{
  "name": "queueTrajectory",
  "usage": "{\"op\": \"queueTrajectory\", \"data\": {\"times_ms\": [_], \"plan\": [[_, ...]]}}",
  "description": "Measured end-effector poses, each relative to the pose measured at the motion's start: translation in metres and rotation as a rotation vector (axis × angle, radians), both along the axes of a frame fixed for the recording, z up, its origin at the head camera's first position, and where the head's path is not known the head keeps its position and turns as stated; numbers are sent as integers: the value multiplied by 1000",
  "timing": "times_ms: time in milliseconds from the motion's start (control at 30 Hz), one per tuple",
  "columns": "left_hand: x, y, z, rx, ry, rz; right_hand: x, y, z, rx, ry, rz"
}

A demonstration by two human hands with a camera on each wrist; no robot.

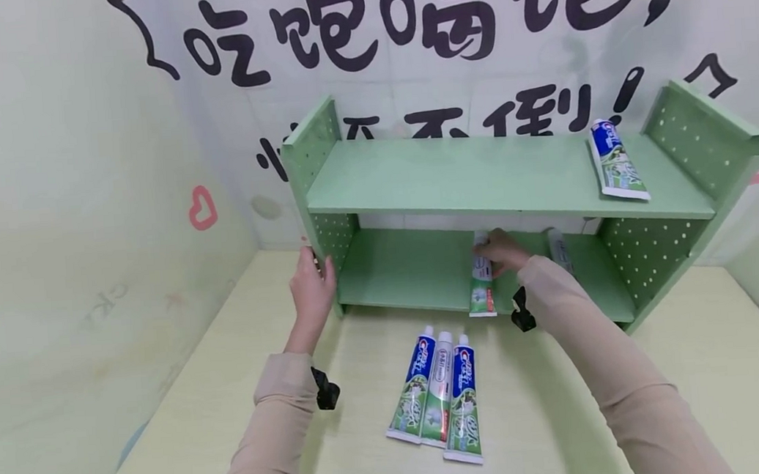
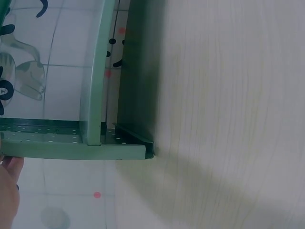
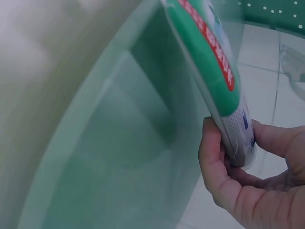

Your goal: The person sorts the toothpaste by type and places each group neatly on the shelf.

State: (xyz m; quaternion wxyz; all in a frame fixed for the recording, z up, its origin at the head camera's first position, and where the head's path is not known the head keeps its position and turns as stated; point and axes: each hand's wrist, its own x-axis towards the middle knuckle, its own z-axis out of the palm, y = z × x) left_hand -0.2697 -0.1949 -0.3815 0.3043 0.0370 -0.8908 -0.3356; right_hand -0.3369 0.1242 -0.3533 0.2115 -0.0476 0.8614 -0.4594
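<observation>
My right hand (image 1: pixel 505 252) pinches a white and green toothpaste tube (image 1: pixel 482 288) near its cap end, over the lower board of a green two-tier shelf rack (image 1: pixel 408 180). In the right wrist view, thumb and fingers close around that toothpaste tube (image 3: pixel 217 67), which is tilted above the board. My left hand (image 1: pixel 313 289) holds the front edge of the rack's left side panel (image 2: pixel 71 151). A second pale tube (image 1: pixel 559 248) lies further right on the lower board, partly hidden by my right arm. On the upper board's right end lies a blue and green Crest tube (image 1: pixel 615 162).
Three toothpaste tubes lie side by side on the pale table (image 1: pixel 363 385) before the rack: a Crest tube (image 1: pixel 416 388), a white and green tube (image 1: pixel 438 398) and another Crest tube (image 1: pixel 463 400). A wall with black lettering (image 1: pixel 325 28) stands behind.
</observation>
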Motion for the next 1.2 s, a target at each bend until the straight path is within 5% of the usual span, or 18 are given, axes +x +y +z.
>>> {"op": "queueTrajectory", "data": {"times_ms": [433, 1033, 1133, 1200], "plan": [[-1, 0, 6, -10, -7, -3, -11, 0, 10, 50, -5, 14], [5, -1, 2, -12, -18, 1, -28, 2, -10, 74, -56, 33], [5, 0, 2, -15, -11, 3, -41, 8, -23, 58, -65, 23], [6, 0, 2, -16, -11, 6, -66, 16, -47, 41, -68, 10]]}}
